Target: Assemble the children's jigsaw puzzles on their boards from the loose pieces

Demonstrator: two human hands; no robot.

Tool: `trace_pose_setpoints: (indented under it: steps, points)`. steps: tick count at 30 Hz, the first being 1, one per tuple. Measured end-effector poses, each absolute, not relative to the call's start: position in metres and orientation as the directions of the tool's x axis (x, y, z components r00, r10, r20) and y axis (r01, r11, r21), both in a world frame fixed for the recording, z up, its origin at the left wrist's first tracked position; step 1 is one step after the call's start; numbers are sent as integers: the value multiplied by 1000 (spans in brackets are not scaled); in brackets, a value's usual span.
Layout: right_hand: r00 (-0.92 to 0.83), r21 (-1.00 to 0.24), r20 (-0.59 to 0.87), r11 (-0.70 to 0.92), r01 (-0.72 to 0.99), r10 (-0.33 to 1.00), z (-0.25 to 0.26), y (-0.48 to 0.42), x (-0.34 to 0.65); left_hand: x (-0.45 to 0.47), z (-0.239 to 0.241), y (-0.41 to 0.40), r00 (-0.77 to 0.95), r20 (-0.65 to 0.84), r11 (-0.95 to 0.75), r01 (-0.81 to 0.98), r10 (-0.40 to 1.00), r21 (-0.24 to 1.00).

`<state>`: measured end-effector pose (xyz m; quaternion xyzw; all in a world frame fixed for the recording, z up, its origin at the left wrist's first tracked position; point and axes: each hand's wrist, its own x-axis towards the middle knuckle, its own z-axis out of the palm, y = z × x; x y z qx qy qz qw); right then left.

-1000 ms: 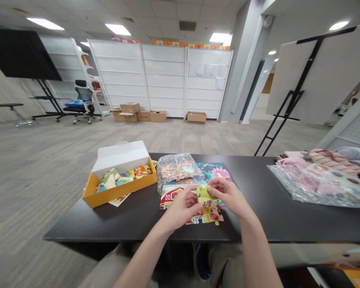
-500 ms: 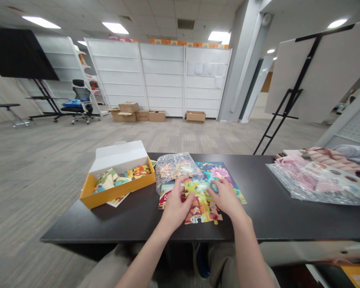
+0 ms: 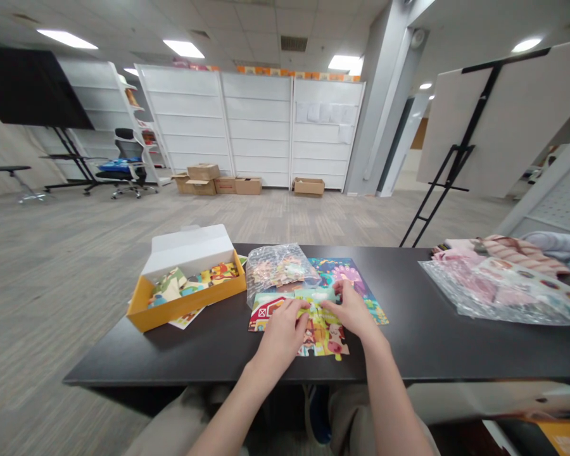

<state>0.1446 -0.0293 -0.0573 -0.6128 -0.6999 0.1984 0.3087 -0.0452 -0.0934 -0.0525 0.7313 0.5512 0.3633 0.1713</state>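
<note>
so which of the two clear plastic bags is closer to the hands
The left bag, with multicoloured contents, just beyond the joined puzzle pieces; the other bag, showing pink, lies off to the right.

Colourful cardboard jigsaw (image 3: 323, 342) laid on black surface (image 3: 408, 285)

The jigsaw's upper part is touched by the bare left hand (image 3: 284, 328) and bare right hand (image 3: 354, 310). Just behind, printed pieces (image 3: 292, 271) are enclosed in a clear plastic bag (image 3: 261, 289). To the left, loose patterned pieces (image 3: 223, 273) are held in a yellow cardboard box (image 3: 185, 308), its white lid (image 3: 194, 246) raised.
</note>
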Motion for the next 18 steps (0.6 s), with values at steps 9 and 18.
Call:
trace_pose_setpoints:
  steps: [9,18]
  points:
    - [-4,-885,300,279,373,954,-70,-18,149,-47,-56,-91,106,346,-325,668,932,670]
    - [124,-941,254,215,262,959,-72,-13,166,-46,-50,-95,43,358,-317,571,933,757]
